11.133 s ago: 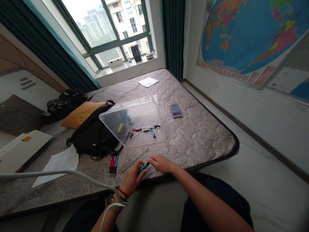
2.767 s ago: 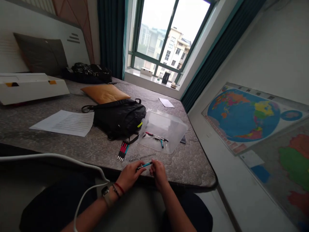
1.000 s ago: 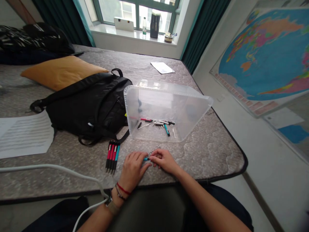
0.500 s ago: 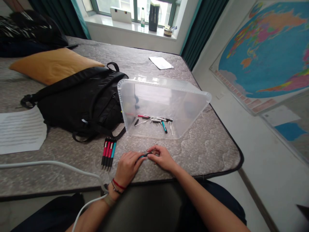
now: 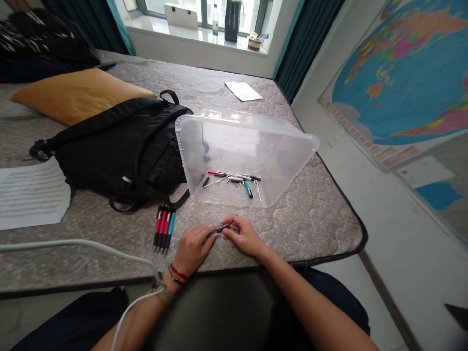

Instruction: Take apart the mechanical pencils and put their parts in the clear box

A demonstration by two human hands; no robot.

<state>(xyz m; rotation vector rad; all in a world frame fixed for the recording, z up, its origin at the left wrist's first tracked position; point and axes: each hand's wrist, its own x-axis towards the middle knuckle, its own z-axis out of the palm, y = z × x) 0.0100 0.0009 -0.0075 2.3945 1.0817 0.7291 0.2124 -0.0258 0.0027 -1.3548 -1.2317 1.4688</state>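
Observation:
My left hand (image 5: 193, 248) and my right hand (image 5: 243, 237) meet low on the mattress. Between their fingers is a slim teal pen (image 5: 218, 230), held at both ends, with a small metal part showing near my right fingers. Just beyond them, a clear plastic bin (image 5: 245, 153) lies on its side, opening toward me. Loose pen parts (image 5: 234, 181) lie inside it: red, teal and black barrels, and thin metal refills. To the left of my left hand lie several assembled red-and-black pens and one teal pen (image 5: 164, 226), side by side.
A black backpack (image 5: 117, 156) sits left of the bin, with a mustard cushion (image 5: 76, 90) behind it. A printed sheet (image 5: 31, 192) lies at the left and a white paper (image 5: 243, 91) at the back. A white cable (image 5: 76, 243) crosses the mattress's near left part. The mattress edge runs close on the right.
My view has tilted slightly, so the room shifts a little in the frame. Both hands still hold the teal pen, with their fingers working close together at it.

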